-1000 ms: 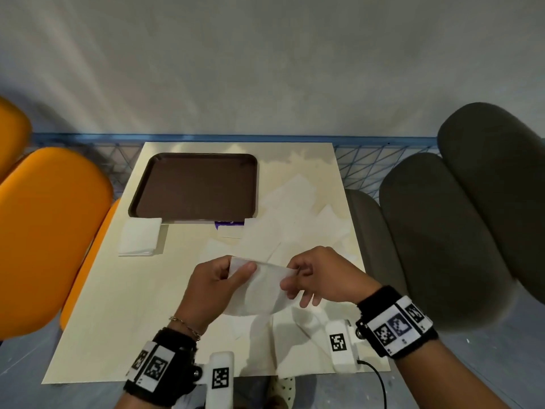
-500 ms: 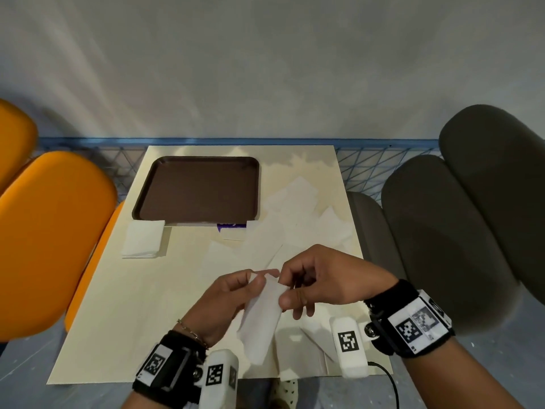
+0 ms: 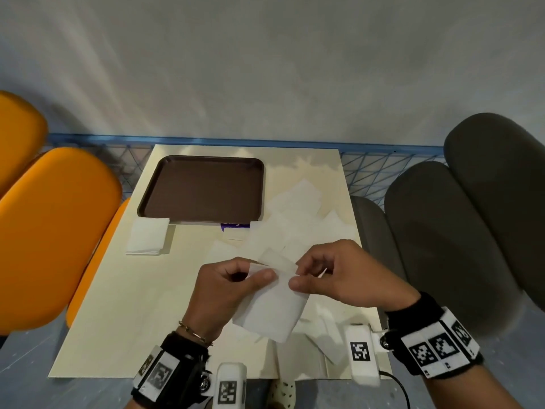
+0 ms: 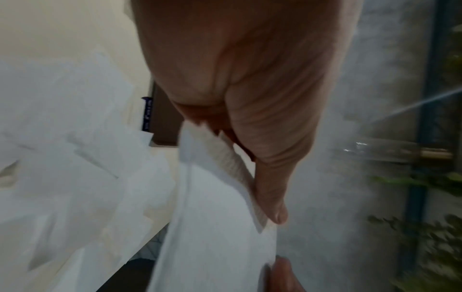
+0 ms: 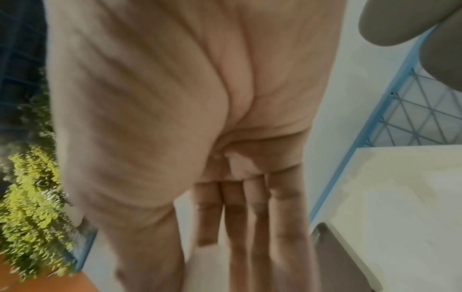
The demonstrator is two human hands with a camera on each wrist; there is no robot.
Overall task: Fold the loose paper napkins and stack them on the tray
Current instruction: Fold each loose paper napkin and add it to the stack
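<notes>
From the head view, you hold one napkin (image 3: 272,305) up off the table (image 3: 118,305), just in front of you, so it hangs free and you can line up its edges in the air. Your left hand (image 3: 227,286) pinches the upper left part, thumb on top and fingers curled behind. Your right hand (image 3: 336,274) pinches the upper right edge the same way. The two hands sit close together, which suggests you are bringing one edge onto the other for a fold. The tray (image 3: 203,190) lies at the far left of the table with nothing on it, within easy reach for stacking. A folded pile (image 3: 147,237) rests just beside its near left corner, not on it. The loose napkins (image 3: 295,219) are spread to the right of the tray and under your hands, so most of the job looks undone.

From the left wrist view, your left thumb (image 4: 272,199) presses along the held napkin (image 4: 215,217), and the sheet looks doubled where it is gripped. The other fingers are hidden behind the paper. More loose sheets (image 4: 75,158) lie on the table below.

From the right wrist view, your fingers (image 5: 235,221) are curled back toward the palm (image 5: 150,98). The napkin is hardly seen here, so the pinch itself cannot be judged from this view.
</notes>
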